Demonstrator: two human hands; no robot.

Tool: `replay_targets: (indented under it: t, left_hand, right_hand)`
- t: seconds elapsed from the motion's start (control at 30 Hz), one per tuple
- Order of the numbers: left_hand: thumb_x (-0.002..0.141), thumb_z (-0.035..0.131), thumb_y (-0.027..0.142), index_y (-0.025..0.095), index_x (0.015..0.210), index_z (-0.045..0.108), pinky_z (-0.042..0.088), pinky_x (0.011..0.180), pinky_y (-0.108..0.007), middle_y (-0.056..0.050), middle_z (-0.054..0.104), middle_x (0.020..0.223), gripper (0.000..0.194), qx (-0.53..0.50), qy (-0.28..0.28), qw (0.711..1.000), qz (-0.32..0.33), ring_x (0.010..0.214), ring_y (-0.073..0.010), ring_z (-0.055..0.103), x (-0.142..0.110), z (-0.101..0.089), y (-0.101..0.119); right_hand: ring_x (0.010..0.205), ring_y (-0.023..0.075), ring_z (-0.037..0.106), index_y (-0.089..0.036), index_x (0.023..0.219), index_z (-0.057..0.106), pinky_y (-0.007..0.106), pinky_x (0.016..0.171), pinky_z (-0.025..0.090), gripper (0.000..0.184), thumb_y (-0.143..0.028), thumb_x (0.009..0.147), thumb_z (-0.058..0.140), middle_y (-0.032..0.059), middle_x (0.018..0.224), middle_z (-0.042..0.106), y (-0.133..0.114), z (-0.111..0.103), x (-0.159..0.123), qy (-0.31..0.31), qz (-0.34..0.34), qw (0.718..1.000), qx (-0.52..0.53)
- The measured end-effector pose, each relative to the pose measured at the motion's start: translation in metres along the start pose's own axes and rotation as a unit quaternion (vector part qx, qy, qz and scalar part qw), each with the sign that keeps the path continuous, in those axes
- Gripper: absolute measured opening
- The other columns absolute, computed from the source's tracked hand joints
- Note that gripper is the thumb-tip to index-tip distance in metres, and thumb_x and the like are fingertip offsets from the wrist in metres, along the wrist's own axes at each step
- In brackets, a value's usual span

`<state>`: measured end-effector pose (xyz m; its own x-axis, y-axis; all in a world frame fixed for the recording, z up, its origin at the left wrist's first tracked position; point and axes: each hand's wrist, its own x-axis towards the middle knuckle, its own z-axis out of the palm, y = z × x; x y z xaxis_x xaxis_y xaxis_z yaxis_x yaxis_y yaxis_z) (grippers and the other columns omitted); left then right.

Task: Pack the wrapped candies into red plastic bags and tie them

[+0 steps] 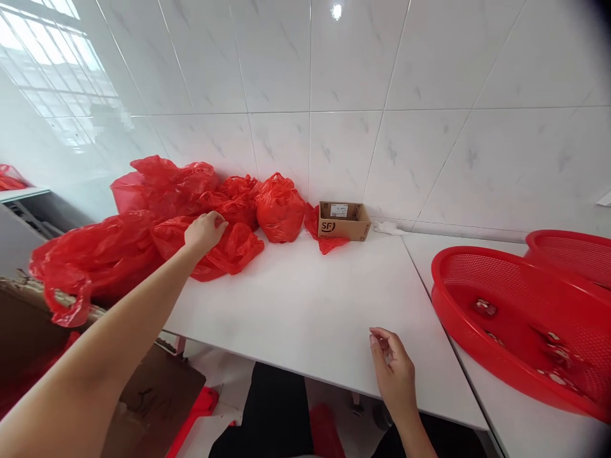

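"Red, thin, crinkled plastic bag (233, 251): where is it, and what are the fingers doing?"

"Left of centre on the white flat tabletop (305, 299), front of the bag heap. Left hand (205, 233) is at it, fingers curled in. Can't tell if they pinch the film or just rest there."

"Right hand (398, 375)?"

"Above the tabletop near its front edge, fingers loosely bent, thumb apart, nothing visible in them. Released."

"Progress?"

"Partway, I'd judge. Round, bulging red plastic bag (280, 213) by the wall is gathered at the top, looks filled. The one at the left hand lies slack, seemingly not closed up. Small shiny packets (485, 308) lie loose in the big red perforated plastic basket (458, 324), so some look left over. Other bags' contents: can't tell."

"Edges, room?"

"Open stretch of tabletop between the hands. White marbled tile wall (353, 63) limits the back, small brown open-topped cardboard box (334, 230) near it. Front edge drops off; large brown cardboard box (167, 385) sits below, left. Basket rim bounds the right, past the table seam."
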<state>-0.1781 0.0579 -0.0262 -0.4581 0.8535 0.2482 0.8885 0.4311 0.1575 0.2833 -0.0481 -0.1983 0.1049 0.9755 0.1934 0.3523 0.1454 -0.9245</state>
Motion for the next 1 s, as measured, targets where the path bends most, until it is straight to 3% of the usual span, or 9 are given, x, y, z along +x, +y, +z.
replay_targets:
  t: [0.13, 0.2, 0.33, 0.47, 0.63, 0.77, 0.87, 0.93, 1.0]
  left_hand:
    - [0.091, 0.06, 0.036, 0.015, 0.118, 0.06, 0.053, 0.086, -0.044, -0.009, 0.062, 0.117, 0.034, -0.073, -0.076, 0.994, -0.01, 0.101, -0.0226, 0.063, -0.028, 0.024, -0.006]
    - [0.091, 0.06, 0.035, 0.016, 0.115, 0.061, 0.054, 0.085, -0.042, -0.009, 0.063, 0.115, 0.031, -0.117, -0.077, 0.99, -0.02, 0.098, -0.0213, 0.063, -0.041, 0.038, -0.001]
    - [0.091, 0.059, 0.038, 0.015, 0.108, 0.063, 0.052, 0.086, -0.043, -0.008, 0.065, 0.109, 0.029, -0.247, 0.011, 0.969, -0.02, 0.097, -0.021, 0.063, -0.05, 0.038, 0.027]
    - [0.095, 0.046, 0.043, 0.018, 0.104, 0.056, 0.049, 0.088, -0.037, -0.005, 0.067, 0.095, 0.029, -0.434, 0.079, 0.897, 0.032, 0.092, -0.0185, 0.065, -0.058, 0.012, 0.078]
    - [0.086, 0.057, 0.05, 0.021, 0.088, 0.053, 0.052, 0.081, -0.032, 0.001, 0.064, 0.073, 0.03, -0.611, -0.06, 0.779, 0.13, 0.078, -0.0167, 0.066, -0.111, -0.002, 0.154]
    - [0.083, 0.063, 0.048, 0.02, 0.086, 0.054, 0.055, 0.074, -0.034, 0.001, 0.062, 0.07, 0.03, -0.671, -0.194, 0.698, 0.161, 0.069, -0.0155, 0.063, -0.165, 0.007, 0.193]
    - [0.084, 0.065, 0.043, 0.019, 0.089, 0.056, 0.054, 0.067, -0.03, 0.001, 0.061, 0.07, 0.026, -0.688, -0.262, 0.659, 0.154, 0.065, -0.0136, 0.059, -0.199, 0.019, 0.21]
    - [0.085, 0.064, 0.042, 0.02, 0.09, 0.057, 0.053, 0.063, -0.028, 0.0, 0.061, 0.071, 0.024, -0.696, -0.291, 0.641, 0.139, 0.064, -0.013, 0.058, -0.217, 0.025, 0.216]
    - [0.086, 0.063, 0.042, 0.02, 0.089, 0.058, 0.052, 0.06, -0.027, 0.001, 0.059, 0.07, 0.023, -0.708, -0.303, 0.627, 0.117, 0.061, -0.0118, 0.056, -0.228, 0.027, 0.216]
  right_hand:
    - [0.096, 0.0214, 0.059, -0.023, 0.106, 0.063, 0.033, 0.078, 0.049, 0.036, -0.053, 0.09, 0.051, 0.0065, 0.105, 0.065, 0.003, 0.0, 0.0, 0.0, 0.011, 1.0, -0.007]
    - [0.097, 0.0221, 0.059, -0.023, 0.105, 0.063, 0.031, 0.075, 0.049, 0.037, -0.054, 0.089, 0.051, 0.0072, 0.106, 0.065, 0.004, 0.0, 0.0, -0.001, 0.014, 1.0, -0.006]
    - [0.097, 0.0225, 0.06, -0.022, 0.104, 0.064, 0.03, 0.07, 0.05, 0.037, -0.053, 0.089, 0.052, 0.0084, 0.106, 0.066, 0.006, 0.0, 0.0, -0.01, 0.002, 1.0, -0.005]
    - [0.097, 0.0226, 0.06, -0.021, 0.104, 0.063, 0.03, 0.069, 0.05, 0.036, -0.051, 0.09, 0.052, 0.0092, 0.104, 0.066, 0.008, 0.004, 0.001, -0.006, 0.007, 1.0, -0.003]
    - [0.09, 0.0211, 0.063, -0.02, 0.104, 0.062, 0.031, 0.071, 0.052, 0.029, -0.044, 0.091, 0.053, 0.0088, 0.1, 0.067, -0.02, 0.006, 0.005, 0.001, -0.04, 0.999, 0.025]
    - [0.093, 0.0191, 0.061, -0.021, 0.105, 0.06, 0.034, 0.081, 0.05, 0.015, -0.024, 0.092, 0.051, 0.0069, 0.099, 0.065, -0.074, -0.008, 0.005, 0.068, -0.212, 0.975, 0.014]
    - [0.095, 0.0185, 0.061, -0.022, 0.104, 0.058, 0.034, 0.084, 0.05, 0.019, -0.013, 0.091, 0.048, 0.0059, 0.097, 0.064, -0.108, -0.016, 0.006, 0.086, -0.315, 0.945, 0.01]
    - [0.088, 0.0177, 0.062, -0.022, 0.098, 0.057, 0.032, 0.078, 0.051, 0.016, -0.014, 0.091, 0.046, 0.0055, 0.093, 0.065, -0.115, -0.016, 0.012, 0.046, -0.285, 0.957, -0.017]
    - [0.077, 0.018, 0.063, -0.021, 0.089, 0.058, 0.03, 0.067, 0.05, 0.014, -0.016, 0.09, 0.045, 0.0048, 0.084, 0.066, -0.108, -0.015, 0.021, -0.024, -0.186, 0.977, -0.098]
